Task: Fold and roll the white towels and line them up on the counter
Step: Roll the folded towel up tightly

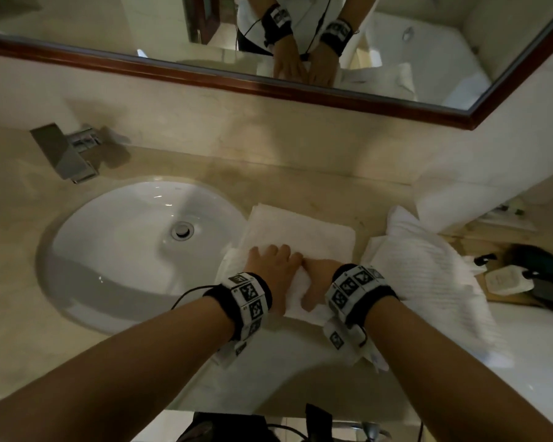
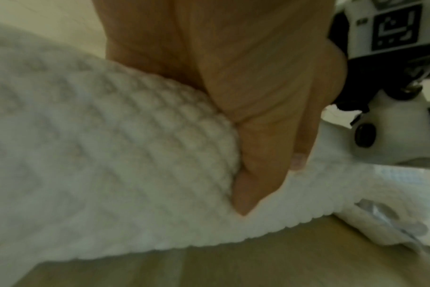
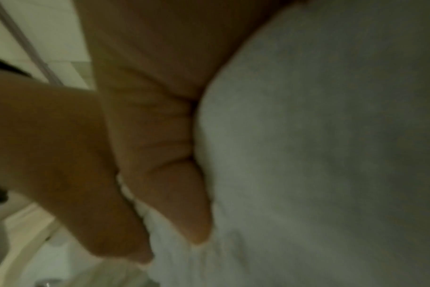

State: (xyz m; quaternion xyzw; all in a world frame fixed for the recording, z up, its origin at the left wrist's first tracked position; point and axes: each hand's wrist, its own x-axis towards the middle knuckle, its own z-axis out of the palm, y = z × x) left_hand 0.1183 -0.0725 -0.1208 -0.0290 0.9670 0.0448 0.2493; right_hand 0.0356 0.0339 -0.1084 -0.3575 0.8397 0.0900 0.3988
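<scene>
A folded white towel (image 1: 300, 231) lies on the beige counter (image 1: 300, 186), just right of the sink. Its near end is rolled up under both hands. My left hand (image 1: 275, 266) lies over the left part of the roll. In the left wrist view the left hand (image 2: 246, 97) cups the waffle-textured towel (image 2: 111, 145), thumb tucked against its side. My right hand (image 1: 320, 275) grips the roll beside it. The right wrist view is dim and shows the right hand (image 3: 160, 136) with its thumb pressed into the towel (image 3: 307, 155). The far half of the towel lies flat.
A heap of loose white towels (image 1: 428, 266) lies right of my hands. A round white sink (image 1: 125, 250) and a chrome faucet (image 1: 67, 151) are on the left. A wooden tray with toiletry bottles (image 1: 508, 279) stands at the far right. A mirror (image 1: 268, 43) hangs behind.
</scene>
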